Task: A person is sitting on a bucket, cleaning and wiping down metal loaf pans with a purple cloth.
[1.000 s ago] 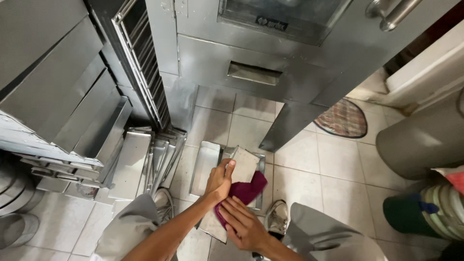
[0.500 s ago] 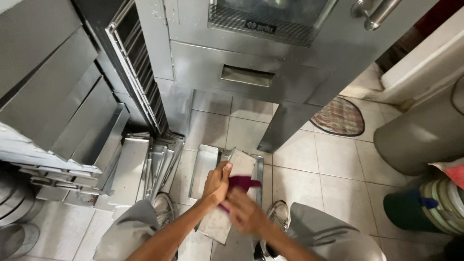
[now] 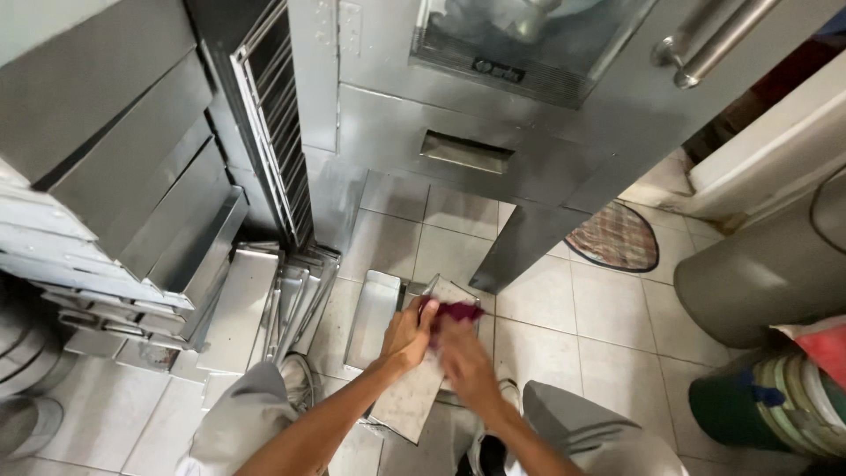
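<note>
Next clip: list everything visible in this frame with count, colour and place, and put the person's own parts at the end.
Flat metal tray: one, grey and speckled, held tilted over the floor at bottom centre.
Dark red cloth: one, maroon, on the tray's upper end.
Loose metal trays: several, silver, standing and lying on the floor left of centre.
Stainless oven door: one, silver with a window, open at top centre.
Stacked steel pans: several, grey, far left.
Oval woven mat: one, reddish pattern, on the floor at right.
Grey round bin: one, right edge.
White floor tiles: many, throughout.
Left hand: grips the tray's edge.
Right hand: blurred, on the tray beside the cloth.
</note>
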